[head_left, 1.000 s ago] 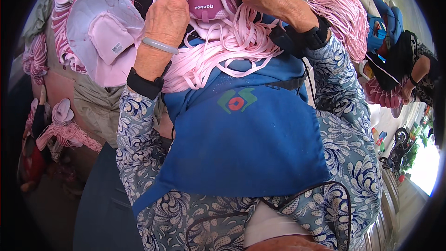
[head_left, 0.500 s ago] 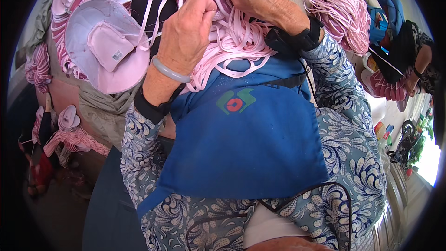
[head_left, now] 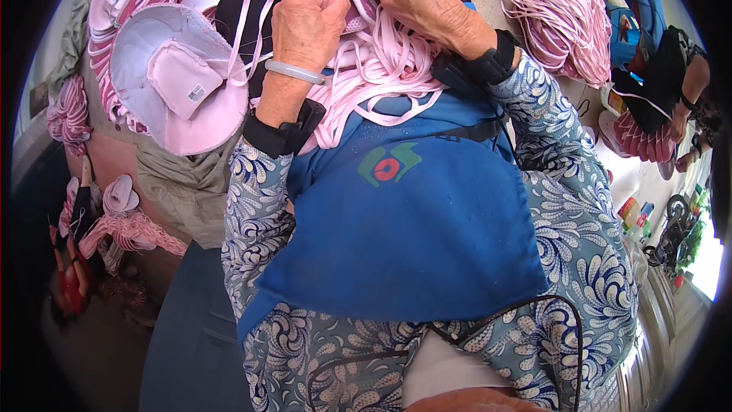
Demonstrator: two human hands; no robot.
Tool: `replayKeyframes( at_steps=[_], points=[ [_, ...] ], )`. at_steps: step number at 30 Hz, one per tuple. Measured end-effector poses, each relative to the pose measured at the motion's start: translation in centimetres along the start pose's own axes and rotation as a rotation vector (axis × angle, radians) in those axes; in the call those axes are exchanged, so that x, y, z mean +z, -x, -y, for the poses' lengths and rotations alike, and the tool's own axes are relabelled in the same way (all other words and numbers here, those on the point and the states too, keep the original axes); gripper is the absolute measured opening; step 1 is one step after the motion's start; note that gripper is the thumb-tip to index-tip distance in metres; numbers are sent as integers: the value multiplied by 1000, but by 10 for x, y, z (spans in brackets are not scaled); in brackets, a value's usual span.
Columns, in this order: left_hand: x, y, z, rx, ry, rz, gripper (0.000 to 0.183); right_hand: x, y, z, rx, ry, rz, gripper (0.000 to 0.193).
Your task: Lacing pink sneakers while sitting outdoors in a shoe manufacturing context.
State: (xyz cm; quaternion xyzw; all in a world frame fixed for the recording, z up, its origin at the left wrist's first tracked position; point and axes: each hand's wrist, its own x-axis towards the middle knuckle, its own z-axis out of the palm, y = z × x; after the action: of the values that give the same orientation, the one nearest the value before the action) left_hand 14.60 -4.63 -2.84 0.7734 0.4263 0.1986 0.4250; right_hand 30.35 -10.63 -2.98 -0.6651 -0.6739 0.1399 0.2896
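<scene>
Bright daylight, blown-out glare at lower right, perhaps a window, heavy fisheye bending, dark vignetted corners, centre sharp

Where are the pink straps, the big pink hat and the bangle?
pink straps (head_left: 374,76), head view, middle of the pile.
big pink hat (head_left: 141,61), head view, upturned brim.
bangle (head_left: 293,72), head view, band on the left wrist.

Labels and logos I'm seeing

I'm noticing a small white rectangular label (head_left: 197,93) sitting on the pink hat's inner crown at ten o'clock, and a green-and-red logo patch (head_left: 388,165) showing on the blue apron near centre.
</scene>
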Motion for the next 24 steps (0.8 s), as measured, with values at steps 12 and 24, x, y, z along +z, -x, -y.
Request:
replayKeyframes(
  at_steps=[12, 24],
  points=[
    [6, -10, 1, 52, 27, -53, 14, 11, 2, -14, -437, 317, -97, 14],
    [5, -6, 5, 340, -359, -174, 15, -5, 1, 4, -224, -89, 110, 17]
  ],
)
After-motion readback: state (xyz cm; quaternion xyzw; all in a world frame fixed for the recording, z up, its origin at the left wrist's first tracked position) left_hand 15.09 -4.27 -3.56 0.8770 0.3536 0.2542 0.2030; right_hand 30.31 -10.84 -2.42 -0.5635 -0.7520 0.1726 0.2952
